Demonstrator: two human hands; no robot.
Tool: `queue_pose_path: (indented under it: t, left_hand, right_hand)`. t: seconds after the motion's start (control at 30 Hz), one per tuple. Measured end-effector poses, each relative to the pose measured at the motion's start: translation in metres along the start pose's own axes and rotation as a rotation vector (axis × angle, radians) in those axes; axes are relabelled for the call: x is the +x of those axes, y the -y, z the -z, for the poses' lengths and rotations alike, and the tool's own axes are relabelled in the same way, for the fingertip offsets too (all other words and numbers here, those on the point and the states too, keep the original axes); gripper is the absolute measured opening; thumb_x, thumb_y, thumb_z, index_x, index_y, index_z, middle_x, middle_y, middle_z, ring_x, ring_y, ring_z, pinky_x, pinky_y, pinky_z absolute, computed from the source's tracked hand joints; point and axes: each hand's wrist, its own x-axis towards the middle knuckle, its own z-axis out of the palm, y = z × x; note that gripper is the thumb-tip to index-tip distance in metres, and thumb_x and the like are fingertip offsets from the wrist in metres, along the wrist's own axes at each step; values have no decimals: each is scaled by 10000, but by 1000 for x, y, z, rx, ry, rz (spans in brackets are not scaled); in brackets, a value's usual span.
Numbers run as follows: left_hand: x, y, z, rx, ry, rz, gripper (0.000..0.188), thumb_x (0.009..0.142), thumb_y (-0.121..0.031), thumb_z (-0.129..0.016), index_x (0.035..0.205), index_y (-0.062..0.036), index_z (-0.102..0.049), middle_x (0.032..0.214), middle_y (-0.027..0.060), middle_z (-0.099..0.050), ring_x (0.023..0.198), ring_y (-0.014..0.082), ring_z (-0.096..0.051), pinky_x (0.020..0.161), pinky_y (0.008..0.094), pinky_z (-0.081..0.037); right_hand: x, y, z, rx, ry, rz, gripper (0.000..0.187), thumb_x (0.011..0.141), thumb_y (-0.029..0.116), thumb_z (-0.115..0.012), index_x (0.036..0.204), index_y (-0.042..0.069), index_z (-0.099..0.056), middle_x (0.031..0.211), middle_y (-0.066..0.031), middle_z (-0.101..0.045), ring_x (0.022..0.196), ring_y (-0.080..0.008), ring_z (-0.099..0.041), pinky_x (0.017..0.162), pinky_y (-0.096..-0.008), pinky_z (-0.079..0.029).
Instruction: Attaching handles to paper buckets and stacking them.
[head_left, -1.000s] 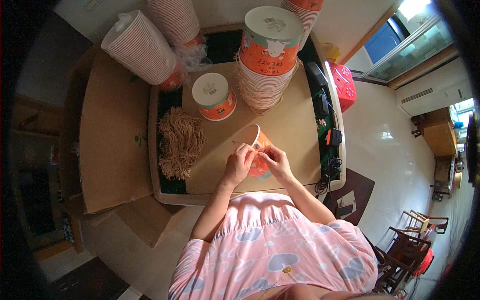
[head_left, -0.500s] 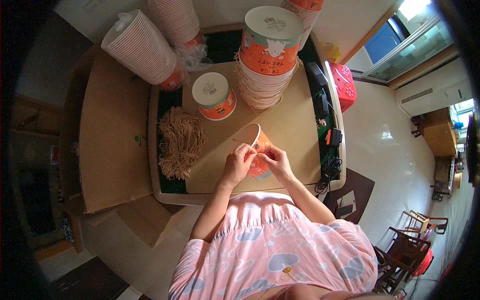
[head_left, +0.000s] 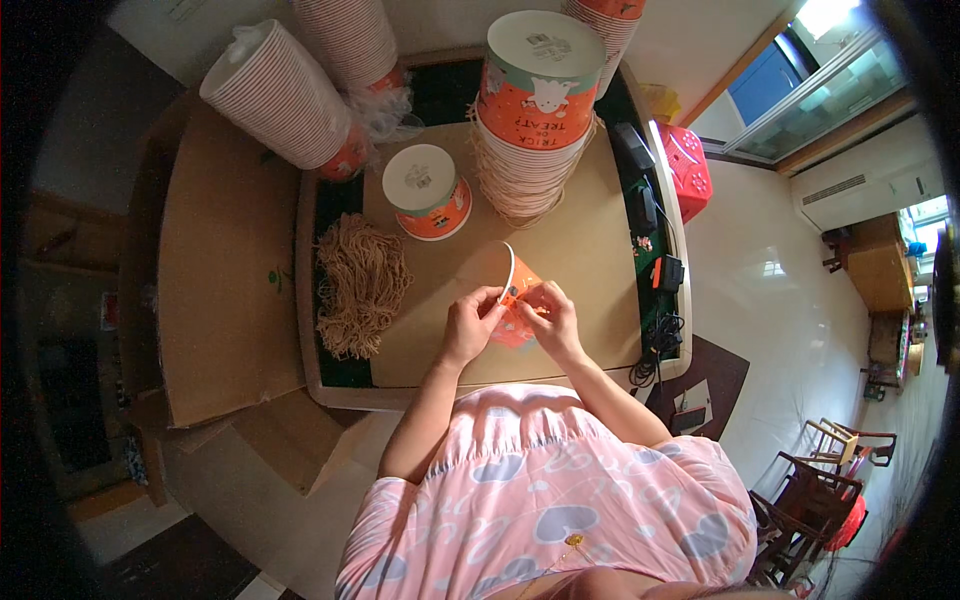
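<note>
An orange paper bucket [head_left: 525, 287] with a white rim lies tilted on its side at the near middle of the table, its mouth facing left. My left hand [head_left: 470, 324] is closed at the rim, thumb and fingertips pinching the wall there. Against the bucket's outer side, my right hand [head_left: 553, 318] is closed in a pinch; whatever is between its fingertips is too small to make out. Left of my hands rests a loose heap of beige strings [head_left: 362, 285]. Beyond them a single upside-down orange bucket [head_left: 425, 192] stands beside a tall upside-down stack of buckets [head_left: 538, 120] with strings hanging around it.
More nested white-rimmed buckets [head_left: 275, 95] lean at the back left, partly in clear plastic. A large cardboard box [head_left: 230, 290] stands left of the table. Black adapters and cables [head_left: 660, 340] line the table's right edge, with a red plastic stool [head_left: 686, 172] beyond.
My left hand has shifted slightly left onto the rim, and my fingertips have moved apart. The bucket has turned a little. A thin strand sticking out by my left fingers no longer shows.
</note>
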Motion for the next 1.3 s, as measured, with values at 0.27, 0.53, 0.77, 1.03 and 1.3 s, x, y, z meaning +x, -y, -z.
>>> queue_pose_path:
  t: [0.27, 0.53, 0.77, 1.03, 1.3]
  left_hand:
    - [1, -3, -1, -23, 42, 4, 220, 824, 26, -579, 1041, 23, -614, 889, 85, -678, 802, 126, -641, 731, 264, -514]
    - [-1, -8, -1, 19, 94, 33, 227, 843, 11, -588, 1069, 28, -602, 944, 62, -660, 835, 110, -615, 754, 242, -500]
    - [2, 1, -2, -8, 107, 40, 137, 836, -12, -595, 953, 23, -656, 829, 59, -679, 756, 98, -629, 666, 239, -515]
    - [7, 21, -16, 86, 80, 49, 91, 829, 12, -575, 848, 12, -663, 731, 20, -648, 665, 67, -599, 587, 209, -482]
    - [7, 31, -18, 9, 33, 49, 59, 797, 6, -628, 845, 16, -660, 742, 54, -674, 692, 88, -624, 635, 229, -502]
  right_hand:
    - [0, 0, 3, -70, 66, 52, 78, 806, 18, -630, 823, -6, -558, 876, -35, -520, 781, -109, -605, 605, -231, -513]
    - [0, -3, 5, -95, 84, 53, 70, 810, 23, -628, 825, -8, -566, 884, -37, -510, 783, -109, -604, 602, -233, -514]
    - [-2, -15, 12, -155, 93, -14, 57, 828, 15, -618, 854, -2, -570, 888, -33, -505, 791, -112, -608, 618, -238, -519]
    - [-10, -36, 22, -128, 100, -127, 110, 824, 26, -639, 914, 13, -578, 882, -28, -564, 807, -125, -613, 663, -250, -516]
    - [8, 6, 17, -781, 174, 412, 169, 766, 100, -667, 930, 86, -628, 893, -111, -551, 842, -273, -565, 728, -363, -485]
